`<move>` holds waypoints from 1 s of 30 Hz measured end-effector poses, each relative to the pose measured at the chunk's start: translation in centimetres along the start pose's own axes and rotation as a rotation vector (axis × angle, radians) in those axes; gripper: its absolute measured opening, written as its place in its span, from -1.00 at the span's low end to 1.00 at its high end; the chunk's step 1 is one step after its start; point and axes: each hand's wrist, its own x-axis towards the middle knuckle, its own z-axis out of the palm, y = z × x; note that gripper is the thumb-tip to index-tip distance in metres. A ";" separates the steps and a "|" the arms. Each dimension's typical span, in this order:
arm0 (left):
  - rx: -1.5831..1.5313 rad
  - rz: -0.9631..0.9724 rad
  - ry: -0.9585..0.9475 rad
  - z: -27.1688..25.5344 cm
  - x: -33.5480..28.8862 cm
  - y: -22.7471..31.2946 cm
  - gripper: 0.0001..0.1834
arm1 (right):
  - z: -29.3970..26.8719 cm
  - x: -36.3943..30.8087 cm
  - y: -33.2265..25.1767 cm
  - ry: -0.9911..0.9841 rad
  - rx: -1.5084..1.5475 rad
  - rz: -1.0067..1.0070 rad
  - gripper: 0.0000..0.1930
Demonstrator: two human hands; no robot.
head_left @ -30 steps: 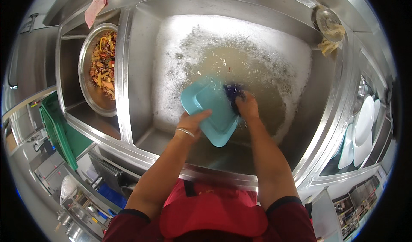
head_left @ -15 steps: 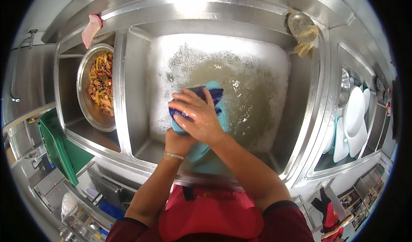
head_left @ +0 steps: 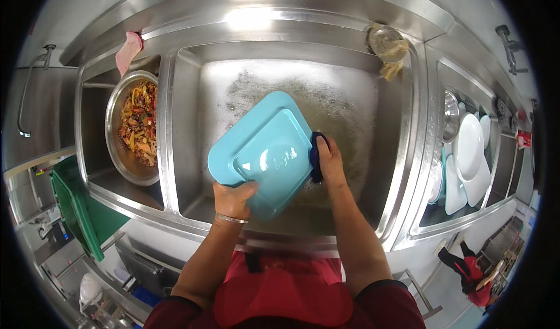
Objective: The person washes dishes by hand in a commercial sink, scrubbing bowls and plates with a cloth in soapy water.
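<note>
Over the soapy water of the middle sink basin (head_left: 392,154) I hold a light blue rectangular dish (head_left: 274,136) with rounded corners, its underside facing up. My left hand (head_left: 233,199) grips the near left edge, thumb lying on the underside and the other fingers hidden below. At the dish's right edge, my right hand (head_left: 330,162) presses a dark blue cloth (head_left: 317,157) against the rim. The right fingers are wrapped round the cloth and partly hidden.
In the left basin stands a steel bowl (head_left: 114,136) of food scraps (head_left: 139,124). A pink cloth (head_left: 128,51) lies on the back left rim; a round metal strainer (head_left: 386,43) sits back right. White plates (head_left: 469,148) fill the right basin. A green bin (head_left: 79,206) stands lower left; another person (head_left: 475,276) is lower right.
The dish has come up out of the water and now shows its underside. My right hand with the cloth has moved from its middle to the right edge; my left hand has shifted slightly left.
</note>
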 end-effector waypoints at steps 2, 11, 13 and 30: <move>-0.061 0.017 0.009 0.7 0.0 -0.5 -0.45 | -0.3 -1.1 0.0 0.070 0.205 0.056 -0.57; -0.358 0.044 -0.001 3.3 1.2 -1.2 -0.42 | 3.4 -9.8 -1.0 0.120 0.377 0.122 -0.63; -0.341 0.046 -0.041 3.4 1.1 -0.8 -0.40 | 3.4 -10.7 -0.8 0.103 0.622 0.199 -0.61; -0.221 -0.351 -0.506 -0.2 2.1 5.2 -0.53 | -9.0 -0.2 -11.1 -0.460 -0.095 -0.201 -0.62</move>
